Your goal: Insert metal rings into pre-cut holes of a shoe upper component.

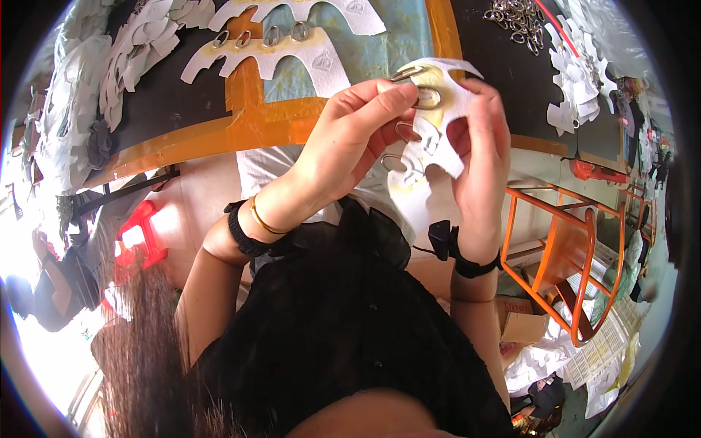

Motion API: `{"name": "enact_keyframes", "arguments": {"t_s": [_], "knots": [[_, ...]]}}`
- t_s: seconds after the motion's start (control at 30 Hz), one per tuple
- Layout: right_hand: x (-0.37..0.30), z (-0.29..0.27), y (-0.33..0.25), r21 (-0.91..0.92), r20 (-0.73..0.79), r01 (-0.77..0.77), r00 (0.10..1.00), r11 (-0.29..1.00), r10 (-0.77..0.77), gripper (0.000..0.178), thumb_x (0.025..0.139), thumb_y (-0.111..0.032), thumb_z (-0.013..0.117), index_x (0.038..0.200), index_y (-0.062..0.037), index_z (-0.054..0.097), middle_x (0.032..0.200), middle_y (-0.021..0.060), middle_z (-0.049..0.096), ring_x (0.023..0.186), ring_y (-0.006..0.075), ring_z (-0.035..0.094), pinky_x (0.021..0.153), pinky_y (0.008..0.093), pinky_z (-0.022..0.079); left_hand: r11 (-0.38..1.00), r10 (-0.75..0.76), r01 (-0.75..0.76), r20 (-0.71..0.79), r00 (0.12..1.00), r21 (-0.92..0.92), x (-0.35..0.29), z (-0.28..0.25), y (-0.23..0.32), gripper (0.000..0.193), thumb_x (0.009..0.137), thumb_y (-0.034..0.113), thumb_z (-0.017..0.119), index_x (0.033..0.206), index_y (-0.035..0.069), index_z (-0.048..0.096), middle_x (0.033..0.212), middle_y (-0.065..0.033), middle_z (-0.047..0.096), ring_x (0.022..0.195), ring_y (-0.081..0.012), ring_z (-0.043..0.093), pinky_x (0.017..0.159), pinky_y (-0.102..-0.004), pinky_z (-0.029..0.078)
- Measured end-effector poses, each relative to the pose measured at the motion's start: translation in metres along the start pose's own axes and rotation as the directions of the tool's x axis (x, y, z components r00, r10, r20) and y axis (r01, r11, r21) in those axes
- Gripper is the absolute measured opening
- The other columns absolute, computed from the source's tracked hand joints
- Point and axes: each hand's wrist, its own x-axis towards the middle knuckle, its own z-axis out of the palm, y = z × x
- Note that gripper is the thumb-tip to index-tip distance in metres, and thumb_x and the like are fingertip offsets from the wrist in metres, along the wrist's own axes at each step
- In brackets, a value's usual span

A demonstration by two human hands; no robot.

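A white, felt-like cut-out strip [456, 95] with scalloped edges and yellowish glue-like stains is held up between my hands, curled over. Several oval metal rings stick out along its left edge. The thumb and index finger of my left hand [339, 139] are closed on one oval metal ring [429, 98] at the strip's upper part. My right hand [482, 139] grips the strip by its right side, fingers behind and partly hidden. On the table ahead lies a similar white strip [321, 62] with rings along its top edge. Part of another strip [358, 14] shows beyond it.
Loose metal rings [517, 22] are heaped at the table's far right. White cut-outs pile up at left [142, 55] and right [573, 80]. Orange tape [171, 150] edges the dark table. An orange stool [562, 248] stands to my right, a red plastic stool [142, 233] to my left.
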Motion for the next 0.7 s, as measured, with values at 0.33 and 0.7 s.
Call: {"name": "enact_keyframes", "arguments": {"t_s": [0.33, 0.7], "knots": [[0.006, 0.016, 0.005, -0.783, 0.32, 0.609, 0.573, 0.13, -0.755, 0.018, 0.067, -0.009, 0.075, 0.082, -0.0076, 0.065, 0.076, 0.0035, 0.055, 0.07, 0.0203, 0.053, 0.063, 0.0311, 0.04, 0.929, 0.302, -0.27, -0.096, 0.948, 0.254, 0.003, 0.01, -0.011, 0.016, 0.088, 0.016, 0.059, 0.09, 0.001, 0.062, 0.084, -0.0013, 0.061, 0.076, -0.0051, 0.054, 0.071, -0.0215, 0.046], [0.005, 0.019, -0.003, -0.736, 0.257, 0.571, 0.732, 0.363, -0.631, 0.017, 0.065, -0.003, 0.07, 0.075, -0.0058, 0.057, 0.074, 0.0032, 0.056, 0.068, 0.0177, 0.053, 0.063, 0.0279, 0.041, 0.33, 0.604, -0.554, 0.28, 0.746, 0.764, -0.001, 0.002, -0.004, 0.014, 0.084, 0.011, 0.063, 0.085, -0.003, 0.063, 0.08, -0.008, 0.062, 0.079, -0.0126, 0.061, 0.066, -0.0238, 0.05]]}}
